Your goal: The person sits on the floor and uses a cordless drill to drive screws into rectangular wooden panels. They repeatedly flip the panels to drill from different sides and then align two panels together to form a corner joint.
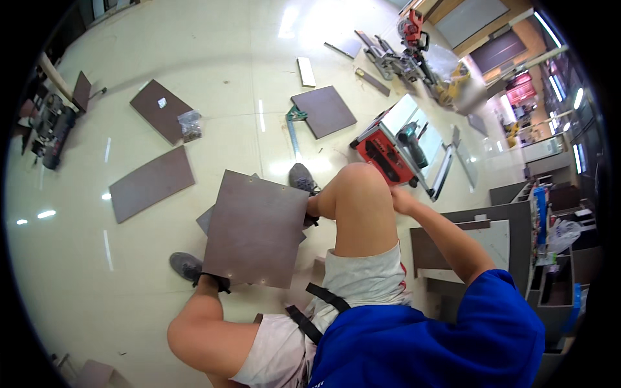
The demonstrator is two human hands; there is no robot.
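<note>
My right hand [402, 199] is low beside my right knee, close to the red-sided table saw [381, 155]. The knee hides its fingers, so what they hold or touch does not show. My left hand is out of the picture. A square brown board [255, 229], with small holes along two edges, lies flat between my feet on top of other boards that stick out beneath it. On the saw's pale top rests a dark green cordless drill [412, 143].
Brown panels [152, 182] lie around the floor, one with a clear bag of small parts [190, 126]. A green-headed tool with a metal bar [295, 132] lies beside another panel [323, 111]. A mitre saw [404, 55] stands far right; grey cabinet parts [517, 216] stand at right.
</note>
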